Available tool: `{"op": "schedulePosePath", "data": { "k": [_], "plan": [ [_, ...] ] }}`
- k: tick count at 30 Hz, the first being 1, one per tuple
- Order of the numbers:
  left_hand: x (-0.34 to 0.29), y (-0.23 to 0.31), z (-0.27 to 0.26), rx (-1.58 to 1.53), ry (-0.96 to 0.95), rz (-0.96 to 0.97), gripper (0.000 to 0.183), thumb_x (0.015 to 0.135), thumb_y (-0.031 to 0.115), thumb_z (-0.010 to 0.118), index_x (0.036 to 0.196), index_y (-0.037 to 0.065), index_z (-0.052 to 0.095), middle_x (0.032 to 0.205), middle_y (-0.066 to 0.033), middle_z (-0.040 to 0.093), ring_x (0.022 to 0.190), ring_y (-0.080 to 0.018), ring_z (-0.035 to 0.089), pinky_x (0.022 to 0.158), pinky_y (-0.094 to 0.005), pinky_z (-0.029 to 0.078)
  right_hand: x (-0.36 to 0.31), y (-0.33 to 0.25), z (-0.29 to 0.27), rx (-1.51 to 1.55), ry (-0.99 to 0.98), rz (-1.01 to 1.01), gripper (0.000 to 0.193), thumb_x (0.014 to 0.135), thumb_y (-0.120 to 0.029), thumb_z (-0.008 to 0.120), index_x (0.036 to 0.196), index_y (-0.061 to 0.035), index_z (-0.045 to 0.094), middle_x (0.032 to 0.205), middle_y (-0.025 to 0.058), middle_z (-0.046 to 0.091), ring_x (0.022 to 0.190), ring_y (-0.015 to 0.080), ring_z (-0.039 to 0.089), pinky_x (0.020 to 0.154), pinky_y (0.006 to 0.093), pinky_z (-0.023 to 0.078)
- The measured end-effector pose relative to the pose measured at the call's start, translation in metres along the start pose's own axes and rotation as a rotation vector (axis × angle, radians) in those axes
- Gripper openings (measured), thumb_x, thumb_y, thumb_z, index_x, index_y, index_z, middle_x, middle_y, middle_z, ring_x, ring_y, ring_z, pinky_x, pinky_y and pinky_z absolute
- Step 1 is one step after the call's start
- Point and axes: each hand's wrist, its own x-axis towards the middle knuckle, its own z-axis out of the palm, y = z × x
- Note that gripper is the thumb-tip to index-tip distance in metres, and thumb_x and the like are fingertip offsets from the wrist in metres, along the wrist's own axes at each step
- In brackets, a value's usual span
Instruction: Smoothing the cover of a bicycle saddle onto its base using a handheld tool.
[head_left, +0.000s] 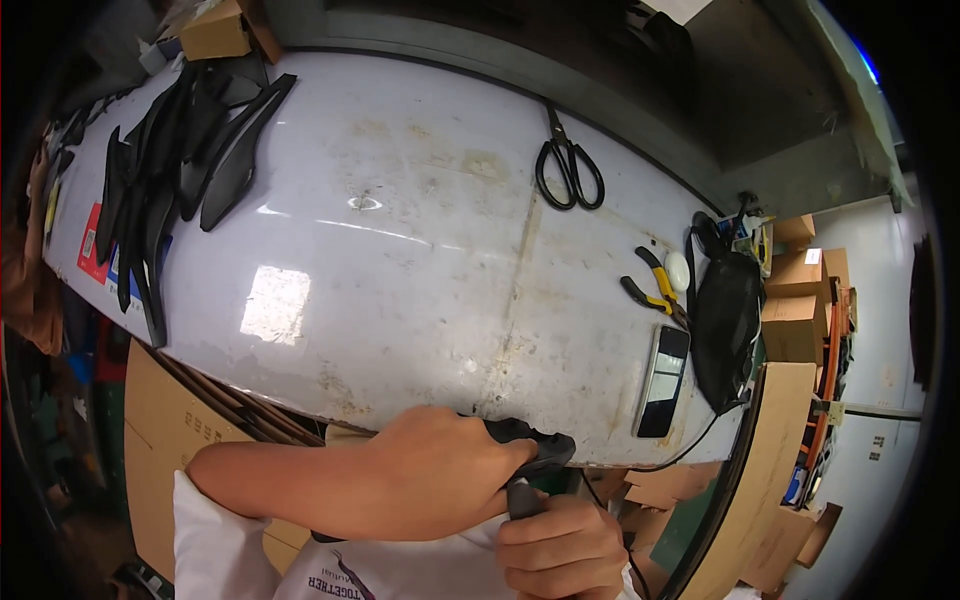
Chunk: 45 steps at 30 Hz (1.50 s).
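Observation:
At the front edge of the table, my left hand (pixel 430 465) reaches across and closes on a black curved piece (pixel 545 450), partly hidden by the fingers. Just below it, close to my body, my right hand (pixel 562 550) is a closed fist around a dark grey blunt-ended object (pixel 523 498). Its kind cannot be made out, since the fingers cover most of it. The grey end nearly meets the black piece; whether they touch is not visible.
Black curved plastic parts (pixel 235 150) lie piled at the far left. To the right are black-handled scissors (pixel 570 175), yellow-and-black pliers (pixel 655 285), a white oval thing (pixel 677 271), a phone (pixel 662 380) and a black bag (pixel 728 320). Cardboard boxes (pixel 795 325) stand beyond.

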Motion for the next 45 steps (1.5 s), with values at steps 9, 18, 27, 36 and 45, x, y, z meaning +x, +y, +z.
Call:
{"op": "schedulePosePath", "data": {
  "k": [9, 18, 27, 36, 45],
  "plan": [
    [0.007, 0.001, 0.001, -0.013, -0.057, -0.001, 0.049, 0.096, 0.024, 0.065, 0.140, 0.005, 0.062, 0.068, -0.0170, 0.071, 0.061, -0.0372, 0.072, 0.055, -0.0466, 0.055, 0.018, -0.007, -0.003, -0.079, -0.089, 0.135, 0.021, 0.088, -0.009, 0.076, 0.077, -0.0004, 0.059, 0.064, 0.0098, 0.058, 0.050, 0.0251, 0.060, 0.055, 0.0412, 0.055],
    [-0.002, -0.002, 0.006, -0.048, -0.005, 0.002, 0.049, 0.097, 0.028, 0.064, 0.140, 0.004, 0.062, 0.066, -0.0187, 0.069, 0.059, -0.0382, 0.070, 0.055, -0.0466, 0.055, 0.008, 0.000, -0.021, 0.347, 0.079, 0.266, 0.026, 0.095, -0.017, 0.076, 0.091, -0.0002, 0.056, 0.067, 0.0130, 0.063, 0.053, 0.0273, 0.064, 0.056, 0.0414, 0.058],
    [-0.003, 0.000, 0.004, -0.029, 0.007, 0.001, 0.047, 0.102, 0.035, 0.063, 0.138, 0.004, 0.065, 0.060, -0.0157, 0.066, 0.054, -0.0362, 0.068, 0.052, -0.0455, 0.054, 0.024, -0.006, -0.028, 0.051, -0.295, 0.167, 0.022, 0.095, -0.008, 0.071, 0.081, 0.0028, 0.057, 0.065, 0.0121, 0.060, 0.053, 0.0267, 0.062, 0.054, 0.0428, 0.055],
    [-0.002, -0.001, 0.001, -0.064, 0.070, -0.012, 0.046, 0.100, 0.031, 0.065, 0.137, 0.004, 0.067, 0.056, -0.0125, 0.063, 0.049, -0.0327, 0.065, 0.048, -0.0421, 0.052, -0.005, 0.001, -0.018, 0.183, 0.152, 0.017, 0.026, 0.095, -0.014, 0.075, 0.082, -0.0014, 0.057, 0.069, 0.0136, 0.065, 0.055, 0.0252, 0.066, 0.059, 0.0416, 0.059],
    [-0.005, 0.004, -0.003, -0.085, 0.048, -0.048, 0.043, 0.104, 0.033, 0.061, 0.132, 0.001, 0.067, 0.058, -0.0158, 0.064, 0.052, -0.0384, 0.066, 0.052, -0.0475, 0.054, 0.010, -0.001, -0.022, -0.153, -0.133, 0.074, 0.023, 0.091, -0.012, 0.077, 0.083, -0.0001, 0.060, 0.069, 0.0141, 0.064, 0.055, 0.0278, 0.064, 0.059, 0.0431, 0.060]
  ]
}}
